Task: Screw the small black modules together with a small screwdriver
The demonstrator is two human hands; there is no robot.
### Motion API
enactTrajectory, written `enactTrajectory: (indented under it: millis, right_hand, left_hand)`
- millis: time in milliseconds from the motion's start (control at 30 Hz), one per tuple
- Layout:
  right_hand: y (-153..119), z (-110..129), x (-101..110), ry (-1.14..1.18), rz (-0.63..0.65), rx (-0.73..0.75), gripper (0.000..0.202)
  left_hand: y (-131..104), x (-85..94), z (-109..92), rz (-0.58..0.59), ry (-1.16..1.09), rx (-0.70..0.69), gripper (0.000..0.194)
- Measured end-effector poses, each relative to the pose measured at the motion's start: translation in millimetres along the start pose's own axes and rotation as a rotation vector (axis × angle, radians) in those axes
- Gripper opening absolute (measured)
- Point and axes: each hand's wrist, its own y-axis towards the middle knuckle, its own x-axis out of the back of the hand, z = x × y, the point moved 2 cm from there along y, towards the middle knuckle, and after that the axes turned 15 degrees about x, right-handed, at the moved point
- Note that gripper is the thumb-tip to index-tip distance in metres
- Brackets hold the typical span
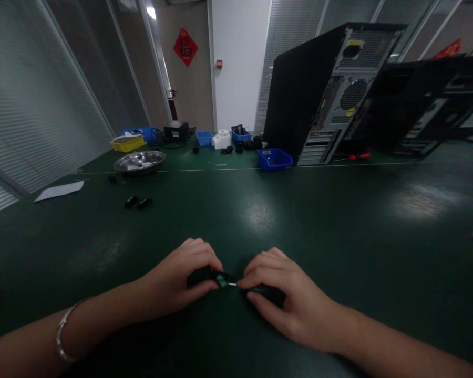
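Low over the green table point(319, 226), my left hand point(191, 268) pinches a small black device with a green circuit board point(222, 280) between thumb and fingers. My right hand point(281, 294) is closed around the dark handle of a screwdriver point(266, 290). Its thin bright shaft points left and meets the device at the board; the exact contact is too small to make out. Farther up the table on the left lie two small black pieces, one point(131, 201) beside the other point(144, 203), each with some green on it.
A round metal dish point(140, 170) and a yellow bin point(127, 143) stand at the back left, with a white paper point(60, 190) nearer. Along the back are a blue bin point(275, 159), a white device point(221, 139) and a black computer tower point(299, 89). A red-handled tool point(358, 156) lies behind it.
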Motion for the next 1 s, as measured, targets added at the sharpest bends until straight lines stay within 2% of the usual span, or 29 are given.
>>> enactTrajectory:
  millis: [100, 400, 667, 833, 1000]
  right_hand:
    - [-0.4, 2.5, 0.5, 0.03, -0.003, 0.04, 0.022]
    - [-3.1, -3.6, 1.1, 0.021, -0.065, -0.026, 0.024]
    - [-3.1, -1.7, 3.1, 0.06, -0.145, -0.051, 0.026]
    - [-6.8, -4.7, 0.4, 0.089, -0.173, -0.061, 0.031]
    - [-4.5, -4.2, -0.5, 0.123, -0.17, -0.012, 0.032]
  left_hand:
    - [0.5, 0.6, 0.5, 0.006, -0.003, -0.002, 0.02]
    - [-0.9, 1.7, 0.2, 0.027, -0.005, 0.018, 0.02]
    - [-0.9, 5.6, 2.6, -0.078, 0.003, 0.07, 0.033]
    - [-6.2, 4.0, -7.9, -0.093, 0.059, -0.044, 0.022]
    - [-11.4, -1.8, -20.0, -0.017, 0.253, -0.204, 0.034]
